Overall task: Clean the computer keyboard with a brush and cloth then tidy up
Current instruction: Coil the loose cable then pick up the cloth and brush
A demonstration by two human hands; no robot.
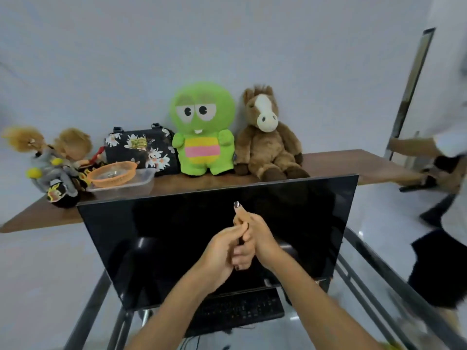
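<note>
In the head view, both forearms reached up from six o'clock and met just below the centre of the frame, in front of the dark monitor (217,238). The left hand (222,253) came in from seven o'clock with its fingers curled against the right hand (255,238), which came in from five o'clock. The two were clasped together, fingers interlocked, with one finger with a dark painted nail pointing straight up toward twelve o'clock. A thin dark sliver showed between the palms, but whether either hand held anything could not be told.

The keyboard (237,309) lay at six o'clock, below the hands and at the foot of the monitor: flat, black, rectangular, its keys blurred. It rested on a glass-topped desk (358,251) with a dark metal frame. The monitor's screen was glossy and unlit.

Behind it ran a brown wood-grain shelf (353,162). At twelve o'clock stood a fuzzy green plush (202,130) with a yellow and pink belly, and toward one o'clock a shaggy brown plush horse (265,135). Toward eleven o'clock sat a black floral bag (141,150); at ten o'clock an orange mesh basket (113,173) sat in a clear plastic tub (141,183), beside a blurred doll (50,162).

At three o'clock another person (444,198) was blurred.
</note>
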